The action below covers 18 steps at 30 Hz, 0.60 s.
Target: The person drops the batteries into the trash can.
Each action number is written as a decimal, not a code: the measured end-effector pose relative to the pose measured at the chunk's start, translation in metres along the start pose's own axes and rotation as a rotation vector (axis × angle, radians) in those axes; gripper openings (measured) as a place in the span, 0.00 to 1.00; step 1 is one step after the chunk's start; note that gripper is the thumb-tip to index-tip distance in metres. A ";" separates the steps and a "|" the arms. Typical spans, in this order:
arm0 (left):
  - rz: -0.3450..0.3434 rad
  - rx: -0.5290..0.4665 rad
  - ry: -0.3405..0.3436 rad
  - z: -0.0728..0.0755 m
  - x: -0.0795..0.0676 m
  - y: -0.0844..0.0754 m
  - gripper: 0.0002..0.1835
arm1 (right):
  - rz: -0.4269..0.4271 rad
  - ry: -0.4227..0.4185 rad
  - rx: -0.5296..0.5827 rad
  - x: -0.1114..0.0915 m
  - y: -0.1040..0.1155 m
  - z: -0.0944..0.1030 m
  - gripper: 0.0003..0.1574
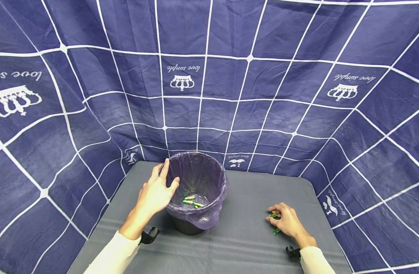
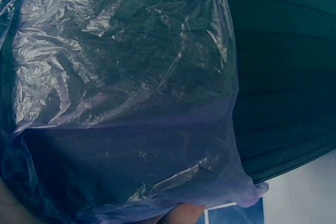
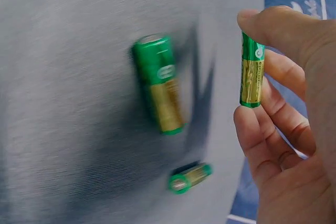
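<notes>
A dark trash bin (image 1: 187, 226) has a translucent purple liner (image 1: 209, 219) folded over its rim. My left hand (image 1: 156, 192) rests at the bin's left rim, fingers extended and thumb over the opening. In the left wrist view the liner (image 2: 126, 66) fills most of the picture, with part of a finger (image 2: 184, 213) below it. On the right, my right hand (image 1: 286, 220) pinches a green and gold battery (image 3: 252, 72) between thumb and fingers. Below it, a blurred battery (image 3: 160, 85) and another battery (image 3: 190, 177) lie on the grey surface.
Several green and gold batteries (image 1: 188, 201) lie at the bottom of the lined bin. The grey tabletop (image 1: 243, 213) stretches between the bin and my right hand. Blue cloth with white grid lines (image 1: 223, 80) hangs behind and at both sides.
</notes>
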<state>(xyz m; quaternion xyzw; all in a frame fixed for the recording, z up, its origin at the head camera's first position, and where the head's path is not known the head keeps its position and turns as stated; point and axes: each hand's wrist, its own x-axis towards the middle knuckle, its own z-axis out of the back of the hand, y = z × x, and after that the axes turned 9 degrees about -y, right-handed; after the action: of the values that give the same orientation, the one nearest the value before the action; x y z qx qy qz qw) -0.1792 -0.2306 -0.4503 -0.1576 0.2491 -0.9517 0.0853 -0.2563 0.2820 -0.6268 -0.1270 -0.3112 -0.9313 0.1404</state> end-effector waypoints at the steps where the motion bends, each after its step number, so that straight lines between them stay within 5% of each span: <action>1: -0.001 0.000 0.000 0.000 0.000 0.000 0.47 | 0.016 -0.007 -0.004 0.003 0.003 0.001 0.19; 18: -0.017 -0.001 -0.015 0.000 -0.001 0.002 0.47 | 0.196 -0.058 0.019 0.066 0.071 0.023 0.19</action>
<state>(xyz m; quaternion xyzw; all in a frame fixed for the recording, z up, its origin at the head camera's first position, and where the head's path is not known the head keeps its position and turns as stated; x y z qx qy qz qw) -0.1781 -0.2318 -0.4518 -0.1672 0.2478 -0.9510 0.0787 -0.2898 0.2292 -0.5491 -0.1825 -0.3102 -0.9060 0.2228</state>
